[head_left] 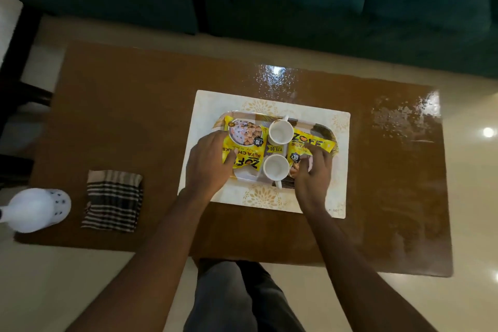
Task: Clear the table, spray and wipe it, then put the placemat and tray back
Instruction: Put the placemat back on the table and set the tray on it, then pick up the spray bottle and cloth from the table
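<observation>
Dim, soft; overhead glare on table

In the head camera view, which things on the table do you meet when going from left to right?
White spray bottle → striped folded cloth → left hand → left yellow snack packet → right yellow snack packet

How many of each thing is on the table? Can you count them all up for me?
White cups: 2
Yellow snack packets: 2
Tray: 1
Placemat: 1
Striped cloth: 1
White spray bottle: 1
Total: 8
</observation>
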The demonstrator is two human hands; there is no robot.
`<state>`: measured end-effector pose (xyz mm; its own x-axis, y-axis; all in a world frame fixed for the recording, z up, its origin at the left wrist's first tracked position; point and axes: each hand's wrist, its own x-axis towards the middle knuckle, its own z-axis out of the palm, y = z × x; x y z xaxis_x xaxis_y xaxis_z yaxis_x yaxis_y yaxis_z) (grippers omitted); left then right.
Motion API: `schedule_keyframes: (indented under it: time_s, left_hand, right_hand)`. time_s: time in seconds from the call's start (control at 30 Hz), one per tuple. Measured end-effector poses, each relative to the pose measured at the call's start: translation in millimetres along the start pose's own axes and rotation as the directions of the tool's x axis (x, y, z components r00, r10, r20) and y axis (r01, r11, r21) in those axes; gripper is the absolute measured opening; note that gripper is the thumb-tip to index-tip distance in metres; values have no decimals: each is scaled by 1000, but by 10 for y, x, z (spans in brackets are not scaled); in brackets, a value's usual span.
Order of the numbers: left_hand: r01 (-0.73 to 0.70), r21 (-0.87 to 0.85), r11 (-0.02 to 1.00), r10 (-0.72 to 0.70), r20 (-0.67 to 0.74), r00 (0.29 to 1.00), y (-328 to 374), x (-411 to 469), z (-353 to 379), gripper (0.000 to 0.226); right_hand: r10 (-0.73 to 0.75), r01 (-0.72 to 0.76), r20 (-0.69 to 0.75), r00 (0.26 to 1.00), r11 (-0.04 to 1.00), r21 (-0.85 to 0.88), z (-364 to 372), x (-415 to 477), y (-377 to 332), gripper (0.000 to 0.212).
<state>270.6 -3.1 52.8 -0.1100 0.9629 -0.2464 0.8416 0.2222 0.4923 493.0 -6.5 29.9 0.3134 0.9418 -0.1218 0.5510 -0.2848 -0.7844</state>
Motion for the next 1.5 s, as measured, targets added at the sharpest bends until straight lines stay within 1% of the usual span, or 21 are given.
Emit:
schedule_keyframes:
  time_s: [0.17, 0.33, 0.47, 0.6, 0.83, 0.93, 1.07, 1.17, 1.23, 1.4, 1.5]
  left_hand:
    - [-9, -30, 1000, 7, -47, 999, 76, -286, -438, 45]
    - [25, -27, 999, -28, -109, 994, -6, -576, -881, 47]
    - [58, -28, 998, -61, -126, 990, -127, -817, -1198, 50]
    - [34, -5, 999, -34, -158, 987, -410, -1072, -1622, 50]
    - [-34, 23, 999, 38, -171, 985, -1024, -1398, -2291, 51]
    - [-76, 42, 996, 82, -175, 981, -1261, -1579, -2531, 48]
    - [-113, 63, 992, 122, -173, 977, -1503, -1778, -2781, 48]
    - [-121, 83, 989, 135, -182, 974, -1655, -1916, -2898, 49]
    - [-121, 72, 990, 132, -190, 973, -1749, -2024, -2947, 50]
    - [-102, -22, 995, 93, -259, 961, -1966, -2288, -3029, 49]
    - [-88, -27, 996, 77, -281, 957, -2056, -2475, -3075, 48]
  right_hand:
    - [-72, 68, 100, 992, 997, 45, 1, -216, -522, 28]
    - [-158, 144, 180, 971, 985, 92, 14, -418, -1078, 23]
    - [-214, 191, 244, 946, 975, 117, 95, -661, -1467, 24]
    - [-283, 255, 258, 924, 957, 136, 273, -1047, -1881, 25]
    - [-372, 348, 263, 890, 928, 133, 663, -1732, -2363, 26]
    - [-375, 357, 255, 891, 927, 114, 794, -2041, -2568, 29]
    - [-348, 335, 259, 901, 937, 95, 909, -2374, -2834, 29]
    - [-350, 328, 271, 897, 937, 123, 963, -2578, -2952, 31]
    - [-346, 323, 292, 892, 938, 125, 996, -2711, -2984, 32]
    - [-346, 339, 376, 859, 937, 88, 1098, -2974, -2999, 37]
    - [-349, 358, 408, 844, 932, 57, 1118, -3121, -3016, 38]
